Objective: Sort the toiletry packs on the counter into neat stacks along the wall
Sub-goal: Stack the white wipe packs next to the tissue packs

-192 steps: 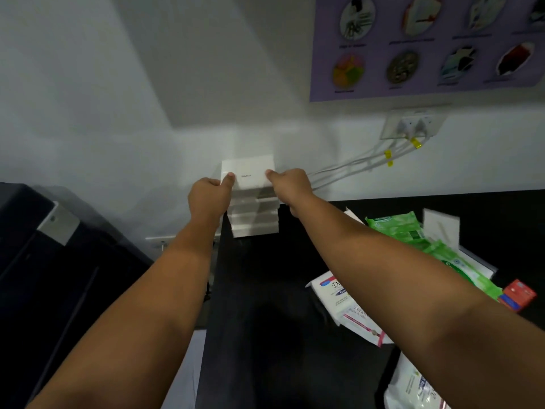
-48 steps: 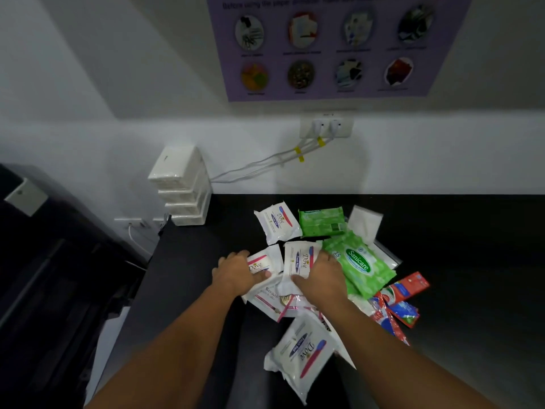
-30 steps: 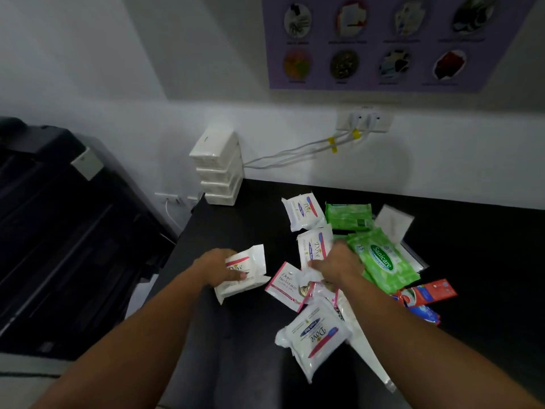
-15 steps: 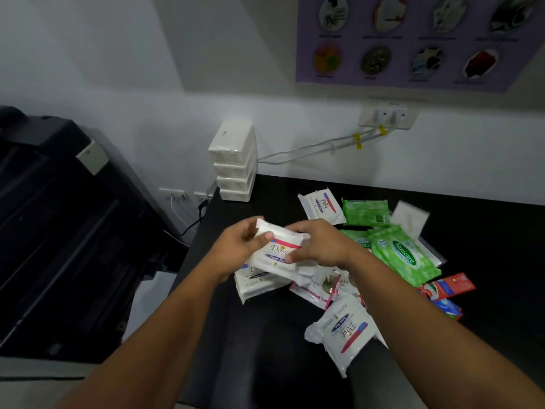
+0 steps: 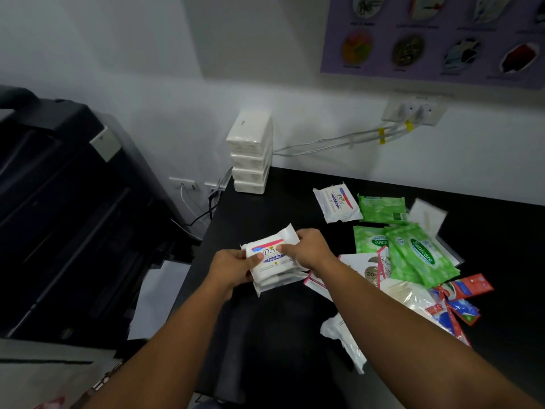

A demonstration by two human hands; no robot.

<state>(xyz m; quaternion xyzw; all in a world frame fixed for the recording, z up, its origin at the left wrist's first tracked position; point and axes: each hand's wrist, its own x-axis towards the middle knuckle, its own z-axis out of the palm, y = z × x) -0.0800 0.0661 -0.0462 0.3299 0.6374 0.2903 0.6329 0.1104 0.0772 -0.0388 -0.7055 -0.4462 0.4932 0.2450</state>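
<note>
Both hands hold a small pile of white Dove packs [image 5: 272, 258] just above the black counter [image 5: 265, 335]. My left hand [image 5: 233, 268] grips the pile's left end with the thumb on top; my right hand [image 5: 309, 250] grips its right end. A neat stack of white soap boxes [image 5: 250, 156] stands against the wall at the counter's back left corner. Another Dove pack [image 5: 336, 203] lies further back. Green Sanicare packs [image 5: 418, 255] and red and blue sachets [image 5: 460, 302] lie scattered to the right.
A large black printer [image 5: 73, 216] stands left of the counter. White cables [image 5: 330, 143] run along the wall to a socket [image 5: 413, 110] under a purple poster [image 5: 436, 36]. A white pack [image 5: 345, 335] lies partly under my right forearm.
Since placing the top white box on the wall stack, I gathered Dove packs from the heap. In the last half second both hands squared the held packs into one pile.
</note>
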